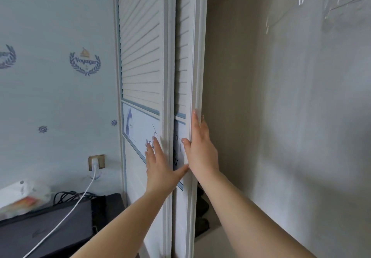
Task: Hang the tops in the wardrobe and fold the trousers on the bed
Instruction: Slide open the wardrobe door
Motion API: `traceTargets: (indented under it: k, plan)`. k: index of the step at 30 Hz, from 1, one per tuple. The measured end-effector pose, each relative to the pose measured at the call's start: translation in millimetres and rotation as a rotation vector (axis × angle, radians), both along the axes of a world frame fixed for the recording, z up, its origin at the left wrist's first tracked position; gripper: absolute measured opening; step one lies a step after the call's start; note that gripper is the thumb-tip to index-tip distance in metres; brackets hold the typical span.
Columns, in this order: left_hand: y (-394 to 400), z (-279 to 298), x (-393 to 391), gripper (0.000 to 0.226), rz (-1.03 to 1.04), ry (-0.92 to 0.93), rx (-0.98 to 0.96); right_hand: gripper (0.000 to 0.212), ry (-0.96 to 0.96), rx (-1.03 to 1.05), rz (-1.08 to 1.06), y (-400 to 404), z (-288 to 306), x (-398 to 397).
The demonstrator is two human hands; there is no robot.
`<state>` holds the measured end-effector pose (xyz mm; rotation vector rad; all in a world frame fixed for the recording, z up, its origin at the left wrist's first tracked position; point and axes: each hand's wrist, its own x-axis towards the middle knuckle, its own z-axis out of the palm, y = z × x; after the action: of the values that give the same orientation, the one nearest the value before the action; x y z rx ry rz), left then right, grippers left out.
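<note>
The wardrobe (281, 117) fills the right of the view, its inside open and pale, with a clear plastic cover (321, 2) hanging at the top right and some dark things low down behind the door edge, too dim to name. No tops or trousers can be made out.

Two white slatted sliding doors stand at the centre. The rear door (140, 57) sits to the left and carries a printed panel with a cartoon animal. The front door (185, 57) overlaps it, its edge facing the open inside.

To the left is a wall (56, 97) papered pale blue with crests. Below it a dark bench (40, 227) carries a plastic bag (22, 197) and black cables. A white cable (80, 201) runs up to a plug in a brass socket (96, 162).

The right hand (200, 149) lies flat along the front door's edge, fingers straight and pointing up, thumb on the door's face. The left hand (160, 165) is spread open, fingers straight and pressed on the rear door's panel, thumb reaching across to touch the front door.
</note>
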<state>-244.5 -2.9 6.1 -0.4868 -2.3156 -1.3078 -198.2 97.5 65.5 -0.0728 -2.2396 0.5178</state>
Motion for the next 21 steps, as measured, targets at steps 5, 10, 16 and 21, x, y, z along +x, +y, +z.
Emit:
traceTargets:
  k: [5,10,16,21]
  plan:
    - [-3,-2,-19,0.123,-0.055,-0.082,0.087,0.078,-0.003,-0.045,0.002,-10,0,-22]
    - [-2,-4,-29,0.107,-0.064,-0.110,0.074,0.074,0.009,-0.048,0.026,-17,0,-40]
    - [2,-5,-31,0.087,0.035,-0.072,0.056,0.068,-0.007,0.000,0.064,-15,-1,-53]
    - [3,-4,-32,0.079,0.074,-0.037,0.033,0.068,-0.032,0.008,0.073,-13,-3,-60]
